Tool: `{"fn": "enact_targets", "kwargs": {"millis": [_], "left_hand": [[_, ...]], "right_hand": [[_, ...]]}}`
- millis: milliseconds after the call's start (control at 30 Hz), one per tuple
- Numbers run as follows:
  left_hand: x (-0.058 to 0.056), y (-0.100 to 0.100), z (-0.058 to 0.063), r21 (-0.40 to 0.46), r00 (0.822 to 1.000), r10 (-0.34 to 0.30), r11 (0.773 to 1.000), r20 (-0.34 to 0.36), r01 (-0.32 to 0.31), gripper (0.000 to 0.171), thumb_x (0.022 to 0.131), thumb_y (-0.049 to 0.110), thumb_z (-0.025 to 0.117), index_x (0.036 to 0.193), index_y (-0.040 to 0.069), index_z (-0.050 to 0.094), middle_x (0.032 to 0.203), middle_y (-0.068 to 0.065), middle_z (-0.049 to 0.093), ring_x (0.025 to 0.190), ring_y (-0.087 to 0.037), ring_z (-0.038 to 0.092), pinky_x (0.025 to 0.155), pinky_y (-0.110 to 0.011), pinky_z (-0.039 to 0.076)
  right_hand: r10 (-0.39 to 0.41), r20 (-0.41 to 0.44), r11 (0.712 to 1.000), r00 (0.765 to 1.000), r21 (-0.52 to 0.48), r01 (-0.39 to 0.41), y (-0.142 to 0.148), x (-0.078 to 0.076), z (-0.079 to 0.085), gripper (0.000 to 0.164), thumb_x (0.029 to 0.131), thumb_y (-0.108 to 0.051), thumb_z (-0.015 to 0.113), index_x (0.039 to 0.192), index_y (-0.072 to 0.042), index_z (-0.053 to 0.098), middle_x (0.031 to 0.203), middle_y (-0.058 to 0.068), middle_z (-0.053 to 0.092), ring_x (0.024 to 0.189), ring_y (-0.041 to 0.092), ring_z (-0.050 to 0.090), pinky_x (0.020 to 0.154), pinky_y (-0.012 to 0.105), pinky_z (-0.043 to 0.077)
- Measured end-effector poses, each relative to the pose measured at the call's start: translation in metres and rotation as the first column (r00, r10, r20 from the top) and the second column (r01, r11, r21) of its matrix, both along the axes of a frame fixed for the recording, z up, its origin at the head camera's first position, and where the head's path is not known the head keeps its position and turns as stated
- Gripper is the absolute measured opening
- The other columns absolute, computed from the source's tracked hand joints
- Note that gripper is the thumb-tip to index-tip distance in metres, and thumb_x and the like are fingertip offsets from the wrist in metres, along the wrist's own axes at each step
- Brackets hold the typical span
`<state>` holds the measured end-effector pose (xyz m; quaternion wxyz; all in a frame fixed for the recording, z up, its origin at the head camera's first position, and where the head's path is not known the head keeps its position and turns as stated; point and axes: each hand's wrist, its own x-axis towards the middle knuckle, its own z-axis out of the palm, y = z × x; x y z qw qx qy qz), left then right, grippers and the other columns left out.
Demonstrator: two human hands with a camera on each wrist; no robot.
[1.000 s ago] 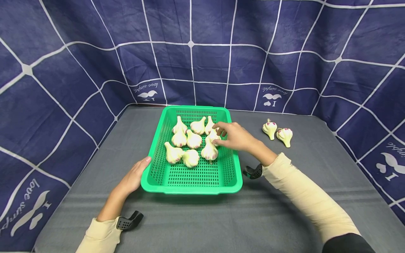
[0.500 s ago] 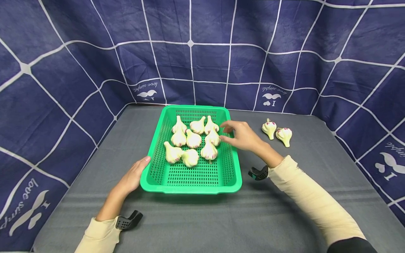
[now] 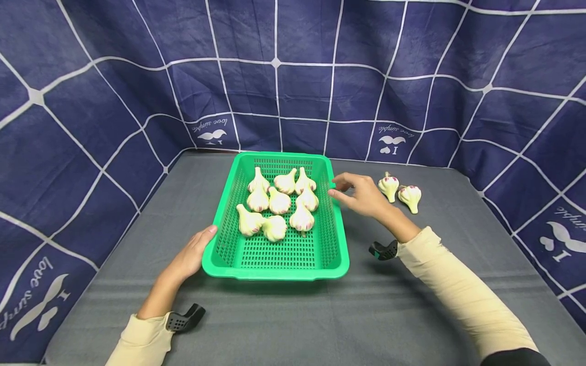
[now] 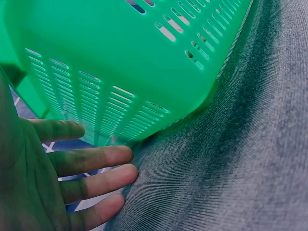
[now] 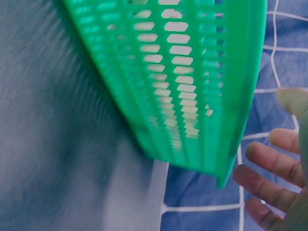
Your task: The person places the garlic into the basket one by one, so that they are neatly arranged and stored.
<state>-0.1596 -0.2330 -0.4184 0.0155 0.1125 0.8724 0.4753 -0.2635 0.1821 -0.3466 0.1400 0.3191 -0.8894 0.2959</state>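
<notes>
A green slotted plastic basket (image 3: 274,274) stands on the grey table with several garlic bulbs (image 3: 280,201) lying in it. My left hand (image 3: 189,256) is at the basket's left side, its thumb at the rim. In the left wrist view the fingers (image 4: 103,184) stretch out straight beside the slotted wall, gripping nothing. My right hand (image 3: 361,193) hovers by the right rim with loosely bent fingers and holds nothing. In the right wrist view, those fingers (image 5: 272,159) are outside the basket wall (image 5: 192,86).
Two more garlic bulbs, one (image 3: 388,186) beside the other (image 3: 410,197), lie on the grey cloth-covered table (image 3: 284,325) to the right of my right hand. A blue curtain (image 3: 302,91) with white lines hangs behind and at both sides.
My right hand has drawn back to the right, from over the garlic in the basket to the right rim. My left hand and the bulbs stay in place.
</notes>
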Motion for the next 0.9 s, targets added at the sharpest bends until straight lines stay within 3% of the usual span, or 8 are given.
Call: {"fn": "enact_targets", "kwargs": {"millis": [133,333,467,667,900], "left_hand": [[0.001,0.000,0.000,0.002,1.000,-0.007,1.000,0.010,0.007,0.064,0.107,0.035,0.022,0.139,-0.017,0.042,0.136,-0.034,0.049,0.130,-0.044,0.040,0.109,-0.059,0.026],[0.001,0.000,0.001,0.014,1.000,-0.012,1.000,-0.003,0.012,0.062,0.107,0.033,0.022,0.137,-0.016,0.045,0.131,-0.032,0.053,0.127,-0.042,0.044,0.108,-0.058,0.028],[0.001,0.000,0.002,-0.002,1.000,0.000,1.000,0.006,0.000,0.065,0.107,0.035,0.022,0.139,-0.018,0.042,0.137,-0.035,0.048,0.132,-0.046,0.039,0.110,-0.060,0.025],[0.002,0.000,0.002,-0.018,0.999,0.019,1.000,0.031,-0.018,0.068,0.107,0.038,0.022,0.141,-0.019,0.036,0.143,-0.038,0.039,0.136,-0.051,0.031,0.112,-0.061,0.020],[0.001,0.000,0.002,-0.006,1.000,0.013,1.000,0.020,-0.012,0.066,0.107,0.036,0.022,0.140,-0.019,0.039,0.140,-0.037,0.043,0.134,-0.049,0.034,0.112,-0.060,0.022]], "right_hand": [[-0.036,0.001,0.999,0.999,-0.002,0.036,0.013,-0.004,-0.008,0.025,0.093,-0.022,0.070,0.108,-0.002,0.069,0.085,0.005,0.070,0.081,0.023,0.065,0.071,0.044,0.051],[-0.105,-0.018,0.994,0.994,0.019,0.105,0.032,-0.013,-0.017,0.027,0.092,-0.022,0.072,0.107,0.000,0.068,0.083,0.007,0.070,0.080,0.026,0.066,0.071,0.050,0.051],[-0.160,-0.033,0.987,0.987,0.017,0.160,0.044,-0.019,-0.022,0.026,0.090,-0.020,0.073,0.105,0.001,0.068,0.083,0.009,0.069,0.079,0.027,0.067,0.071,0.047,0.051],[-0.256,-0.030,0.967,0.966,0.006,0.256,0.062,-0.025,-0.030,0.027,0.090,-0.018,0.073,0.106,0.004,0.067,0.085,0.014,0.069,0.080,0.031,0.067,0.073,0.048,0.050],[-0.355,0.001,0.935,0.935,-0.002,0.355,0.085,-0.030,-0.040,0.026,0.091,-0.017,0.070,0.106,0.005,0.067,0.088,0.017,0.069,0.083,0.034,0.067,0.074,0.049,0.050]]}}
